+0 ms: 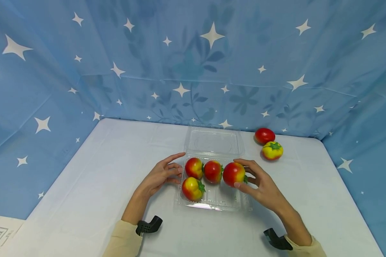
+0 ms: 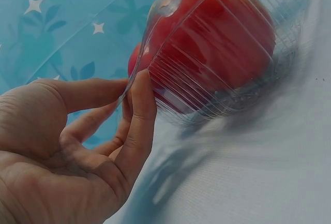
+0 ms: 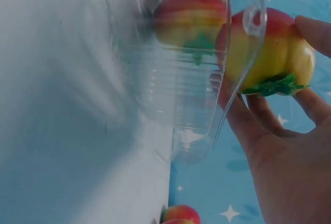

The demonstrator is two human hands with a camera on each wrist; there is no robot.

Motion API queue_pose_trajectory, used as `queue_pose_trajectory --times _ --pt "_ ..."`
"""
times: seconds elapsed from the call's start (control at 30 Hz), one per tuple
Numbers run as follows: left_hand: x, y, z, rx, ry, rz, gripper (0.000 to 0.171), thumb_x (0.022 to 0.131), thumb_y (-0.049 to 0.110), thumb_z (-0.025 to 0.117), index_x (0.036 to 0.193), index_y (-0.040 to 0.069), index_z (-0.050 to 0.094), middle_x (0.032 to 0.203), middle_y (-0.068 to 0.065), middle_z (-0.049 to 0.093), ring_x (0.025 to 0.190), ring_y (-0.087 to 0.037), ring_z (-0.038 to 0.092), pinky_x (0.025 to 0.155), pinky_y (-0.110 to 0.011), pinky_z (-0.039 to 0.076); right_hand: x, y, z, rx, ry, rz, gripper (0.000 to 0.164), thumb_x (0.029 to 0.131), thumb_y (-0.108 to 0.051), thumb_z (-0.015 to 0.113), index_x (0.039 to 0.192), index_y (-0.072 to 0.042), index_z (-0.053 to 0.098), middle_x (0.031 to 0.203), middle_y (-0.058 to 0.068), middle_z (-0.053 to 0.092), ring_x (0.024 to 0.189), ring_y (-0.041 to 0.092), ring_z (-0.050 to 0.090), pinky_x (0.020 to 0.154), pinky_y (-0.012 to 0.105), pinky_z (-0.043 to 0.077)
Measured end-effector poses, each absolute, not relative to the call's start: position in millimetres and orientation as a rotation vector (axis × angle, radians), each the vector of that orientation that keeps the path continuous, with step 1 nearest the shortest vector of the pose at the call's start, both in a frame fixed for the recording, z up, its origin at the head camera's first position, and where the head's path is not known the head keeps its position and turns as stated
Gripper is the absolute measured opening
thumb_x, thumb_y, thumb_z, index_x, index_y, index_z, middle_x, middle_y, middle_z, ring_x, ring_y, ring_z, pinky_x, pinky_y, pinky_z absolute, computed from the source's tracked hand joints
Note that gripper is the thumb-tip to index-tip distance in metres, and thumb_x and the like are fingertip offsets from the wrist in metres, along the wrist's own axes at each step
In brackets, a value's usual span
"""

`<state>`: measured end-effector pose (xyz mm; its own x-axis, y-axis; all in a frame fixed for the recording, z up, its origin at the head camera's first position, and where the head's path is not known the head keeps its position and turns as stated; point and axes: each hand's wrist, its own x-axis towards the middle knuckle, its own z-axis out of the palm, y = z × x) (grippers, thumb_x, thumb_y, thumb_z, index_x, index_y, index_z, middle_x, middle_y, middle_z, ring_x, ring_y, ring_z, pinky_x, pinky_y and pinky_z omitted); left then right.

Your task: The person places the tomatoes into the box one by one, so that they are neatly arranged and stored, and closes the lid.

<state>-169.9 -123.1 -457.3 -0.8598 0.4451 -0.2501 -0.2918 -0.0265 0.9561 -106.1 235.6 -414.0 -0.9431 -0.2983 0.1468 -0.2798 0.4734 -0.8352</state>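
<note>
A clear plastic clamshell box (image 1: 223, 200) lies on the table with its lid (image 1: 213, 141) folded back. In its left and middle part sit three red-and-yellow tomatoes (image 1: 193, 189) with green leafy tops. My right hand (image 1: 263, 187) grips another red-and-yellow tomato (image 1: 233, 174) between thumb and fingers, over the right part of the box; the right wrist view shows this tomato (image 3: 279, 53) above the rim. At the box's left side, my left hand (image 1: 161, 176) pinches the rim between thumb and fingers, as the left wrist view shows for the hand (image 2: 88, 141).
Behind and to the right, on the white table (image 1: 115, 160), lie a smooth red fruit (image 1: 265, 136) and a yellow-and-red tomato (image 1: 272, 150), close together. A blue star-patterned curtain (image 1: 180, 64) hangs along the back. Printed white material (image 1: 1, 232) shows at the lower left.
</note>
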Motion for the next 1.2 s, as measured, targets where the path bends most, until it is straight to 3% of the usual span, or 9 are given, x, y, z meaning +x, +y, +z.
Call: queue_pose_trajectory --times 0.63,0.93,1.2 --pt "-169 -123 -457 0.159 1.754 1.940 0.062 0.102 0.010 0.064 0.159 0.021 0.044 0.097 0.000 0.062 0.085 -0.015 0.064 0.074 -0.026 0.064 -102 216 -417 -0.530 2.617 -1.417 0.064 0.087 -0.027 0.084 0.144 -0.017 0.055 0.142 0.002 0.061 0.126 0.026 0.059 0.097 0.023 0.057" --pt "-169 -122 -457 0.159 1.752 1.941 0.060 0.102 0.011 0.064 0.158 0.022 0.045 0.098 -0.001 0.062 0.086 -0.015 0.065 0.075 -0.027 0.065 -99 206 -418 -0.542 2.600 -1.391 0.065 0.084 -0.029 0.086 0.142 -0.027 0.057 0.140 0.001 0.061 0.126 0.027 0.060 0.094 0.020 0.057" --pt "-169 -122 -457 0.158 1.753 1.942 0.061 0.102 0.010 0.064 0.159 0.021 0.044 0.097 -0.001 0.062 0.085 -0.015 0.065 0.075 -0.027 0.065 -98 197 -419 -0.568 2.566 -1.370 0.064 0.084 -0.032 0.087 0.141 -0.028 0.059 0.135 -0.001 0.062 0.122 0.028 0.062 0.092 0.034 0.063"
